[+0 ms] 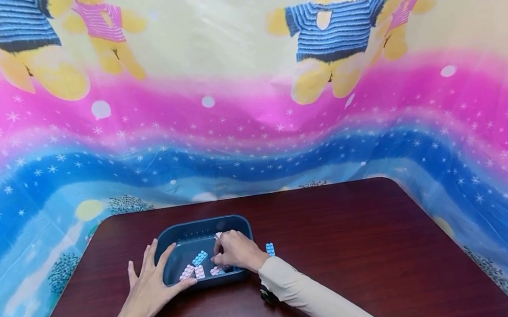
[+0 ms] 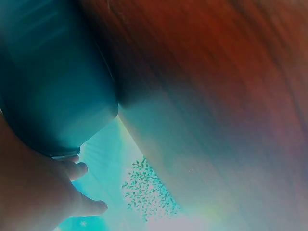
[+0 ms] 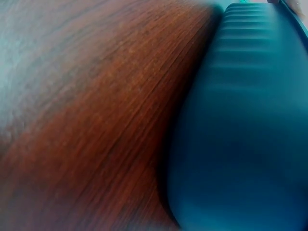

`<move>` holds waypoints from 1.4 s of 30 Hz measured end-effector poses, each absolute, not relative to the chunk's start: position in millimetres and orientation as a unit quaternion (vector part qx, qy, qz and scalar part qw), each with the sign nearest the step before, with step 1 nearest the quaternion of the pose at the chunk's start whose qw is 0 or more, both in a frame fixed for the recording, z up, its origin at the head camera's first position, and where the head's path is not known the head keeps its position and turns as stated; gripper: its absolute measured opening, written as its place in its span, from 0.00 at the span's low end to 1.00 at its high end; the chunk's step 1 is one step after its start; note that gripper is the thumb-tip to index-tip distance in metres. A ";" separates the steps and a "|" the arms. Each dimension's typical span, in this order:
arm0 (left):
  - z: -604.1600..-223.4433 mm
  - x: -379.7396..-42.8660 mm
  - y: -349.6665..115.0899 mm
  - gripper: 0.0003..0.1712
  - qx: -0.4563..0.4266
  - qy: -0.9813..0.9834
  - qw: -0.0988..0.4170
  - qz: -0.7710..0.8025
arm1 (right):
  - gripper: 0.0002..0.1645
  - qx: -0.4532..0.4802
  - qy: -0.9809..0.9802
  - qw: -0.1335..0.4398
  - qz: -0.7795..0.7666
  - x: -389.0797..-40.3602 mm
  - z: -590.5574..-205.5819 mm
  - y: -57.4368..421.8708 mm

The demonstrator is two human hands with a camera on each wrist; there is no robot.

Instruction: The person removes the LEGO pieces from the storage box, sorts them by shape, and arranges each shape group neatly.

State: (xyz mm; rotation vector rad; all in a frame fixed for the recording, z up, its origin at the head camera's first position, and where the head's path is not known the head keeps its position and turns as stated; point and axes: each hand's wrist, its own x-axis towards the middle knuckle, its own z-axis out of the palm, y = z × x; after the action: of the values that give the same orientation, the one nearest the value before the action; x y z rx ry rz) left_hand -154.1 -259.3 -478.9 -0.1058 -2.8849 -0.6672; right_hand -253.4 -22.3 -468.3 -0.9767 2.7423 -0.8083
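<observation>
While the left hand, grip wide, touches the tray at eight o'clock, the right hand dips inside at three, grip unclear.

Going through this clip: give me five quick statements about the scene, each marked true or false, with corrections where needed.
1. The left hand is at the left end of the bin. True.
2. A blue brick lies on the table, outside the bin. True.
3. The right hand lies flat on the table. False: the right hand reaches into the bin.
4. Every brick inside the bin is blue. False: pink bricks lie there too.
5. The backdrop shows printed bears. True.
</observation>
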 end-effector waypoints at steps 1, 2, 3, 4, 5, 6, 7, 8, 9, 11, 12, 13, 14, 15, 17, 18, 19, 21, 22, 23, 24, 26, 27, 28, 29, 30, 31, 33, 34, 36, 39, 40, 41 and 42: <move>-478.9 -154.2 -259.2 0.60 -0.035 -0.970 0.089 -0.225 | 0.07 -0.319 0.907 0.065 -0.266 -253.2 -467.9 -22.6; -478.9 -154.3 -259.2 0.60 -0.035 -0.970 0.089 -0.226 | 0.07 -0.318 0.908 0.069 -0.266 -253.0 -467.3 -22.8; -478.9 -154.4 -259.1 0.60 -0.035 -0.969 0.088 -0.226 | 0.07 -0.319 0.908 0.071 -0.263 -252.9 -467.1 -23.0; -478.9 -154.3 -259.1 0.60 -0.034 -0.969 0.088 -0.227 | 0.07 -0.322 0.908 0.072 -0.259 -252.7 -466.7 -23.0; -478.9 -154.3 -259.0 0.60 -0.034 -0.969 0.088 -0.227 | 0.07 -0.326 0.907 0.073 -0.256 -252.6 -466.2 -22.8; -479.0 -154.2 -259.0 0.60 -0.034 -0.969 0.088 -0.227 | 0.07 -0.330 0.906 0.075 -0.254 -252.4 -466.0 -22.6; -479.0 -154.1 -259.0 0.60 -0.034 -0.969 0.087 -0.228 | 0.07 -0.333 0.905 0.075 -0.252 -252.3 -465.9 -22.3; -479.1 -154.1 -259.0 0.60 -0.034 -0.969 0.087 -0.228 | 0.07 -0.337 0.905 0.075 -0.249 -252.2 -465.7 -21.9; -479.1 -154.1 -259.0 0.60 -0.034 -0.969 0.087 -0.228 | 0.07 -0.342 0.904 0.073 -0.246 -252.3 -465.9 -21.5; -479.1 -154.4 -259.2 0.60 -0.035 -0.969 0.087 -0.230 | 0.07 -0.350 0.903 0.066 -0.242 -252.5 -466.4 -20.9; -479.1 -154.4 -259.3 0.60 -0.035 -0.969 0.088 -0.230 | 0.07 -0.355 0.902 0.059 -0.240 -252.8 -466.8 -20.8; -478.8 -154.4 -259.2 0.60 -0.035 -0.969 0.088 -0.229 | 0.08 -0.358 0.900 0.053 -0.243 -253.2 -467.0 -20.5; -478.6 -154.3 -259.1 0.60 -0.035 -0.969 0.088 -0.229 | 0.08 -0.360 0.899 0.046 -0.246 -253.4 -467.0 -20.2; -478.4 -154.2 -259.1 0.60 -0.035 -0.969 0.088 -0.229 | 0.08 -0.362 0.897 0.038 -0.250 -253.7 -467.3 -20.1; -478.0 -154.0 -259.0 0.60 -0.035 -0.969 0.089 -0.227 | 0.08 -0.365 0.893 0.023 -0.261 -254.0 -467.4 -19.8; -477.9 -153.9 -258.9 0.60 -0.035 -0.969 0.089 -0.227 | 0.08 -0.366 0.891 0.017 -0.267 -254.0 -467.4 -19.7; -477.8 -153.8 -258.9 0.60 -0.035 -0.969 0.089 -0.227 | 0.08 -0.364 0.890 0.014 -0.275 -253.9 -467.4 -19.4; -477.5 -153.8 -258.9 0.59 -0.035 -0.969 0.088 -0.228 | 0.09 -0.363 0.888 0.006 -0.282 -253.5 -467.5 -19.0; -477.4 -153.8 -258.9 0.59 -0.035 -0.969 0.088 -0.228 | 0.09 -0.363 0.887 0.003 -0.285 -253.3 -467.3 -18.7; -477.4 -153.7 -258.8 0.59 -0.035 -0.969 0.087 -0.228 | 0.09 -0.363 0.887 0.000 -0.286 -253.2 -467.3 -18.4; -477.3 -153.7 -258.7 0.59 -0.035 -0.969 0.087 -0.228 | 0.09 -0.364 0.886 -0.002 -0.288 -253.0 -467.0 -18.1; -477.3 -153.6 -258.6 0.60 -0.034 -0.969 0.086 -0.228 | 0.09 -0.366 0.885 -0.005 -0.289 -252.4 -466.5 -17.6; -477.2 -153.3 -258.4 0.60 -0.034 -0.969 0.086 -0.228 | 0.09 -0.367 0.884 -0.005 -0.290 -252.1 -466.3 -17.4; -477.0 -153.2 -258.3 0.60 -0.034 -0.969 0.086 -0.228 | 0.09 -0.368 0.884 -0.007 -0.289 -252.0 -466.2 -17.4; -476.9 -153.0 -258.3 0.60 -0.034 -0.969 0.086 -0.227 | 0.09 -0.369 0.883 -0.006 -0.289 -251.7 -465.6 -17.3; -476.7 -152.8 -258.2 0.60 -0.034 -0.969 0.087 -0.227 | 0.09 -0.368 0.883 -0.004 -0.290 -251.6 -465.2 -17.2; -476.5 -152.6 -258.2 0.60 -0.035 -0.969 0.087 -0.227 | 0.09 -0.369 0.883 -0.005 -0.290 -251.6 -465.0 -17.1; -476.0 -152.2 -258.2 0.59 -0.036 -0.969 0.088 -0.227 | 0.09 -0.368 0.883 -0.006 -0.290 -251.7 -464.7 -16.9; -475.8 -152.1 -258.3 0.59 -0.037 -0.969 0.088 -0.227 | 0.09 -0.369 0.884 -0.008 -0.287 -251.7 -464.7 -16.9; -475.7 -151.8 -258.5 0.59 -0.037 -0.969 0.088 -0.227 | 0.09 -0.366 0.886 -0.006 -0.285 -251.4 -464.8 -16.7; -476.1 -151.7 -258.5 0.59 -0.038 -0.969 0.087 -0.227 | 0.10 -0.360 0.891 0.008 -0.277 -250.7 -465.0 -17.2; -476.3 -151.8 -258.3 0.59 -0.038 -0.969 0.087 -0.227 | 0.10 -0.357 0.894 0.016 -0.271 -250.4 -464.7 -17.5; -476.6 -152.0 -258.2 0.59 -0.038 -0.969 0.086 -0.227 | 0.10 -0.354 0.896 0.027 -0.266 -249.9 -464.1 -17.6; -476.8 -152.2 -257.9 0.59 -0.038 -0.969 0.086 -0.227 | 0.10 -0.351 0.898 0.039 -0.262 -249.7 -463.9 -17.9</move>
State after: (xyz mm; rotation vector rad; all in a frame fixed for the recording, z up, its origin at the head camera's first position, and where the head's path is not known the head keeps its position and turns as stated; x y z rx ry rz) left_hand -152.2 -257.9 -476.8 -0.1123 -2.8894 -0.6765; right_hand -249.7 -17.9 -463.9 -1.0758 2.7540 -0.8027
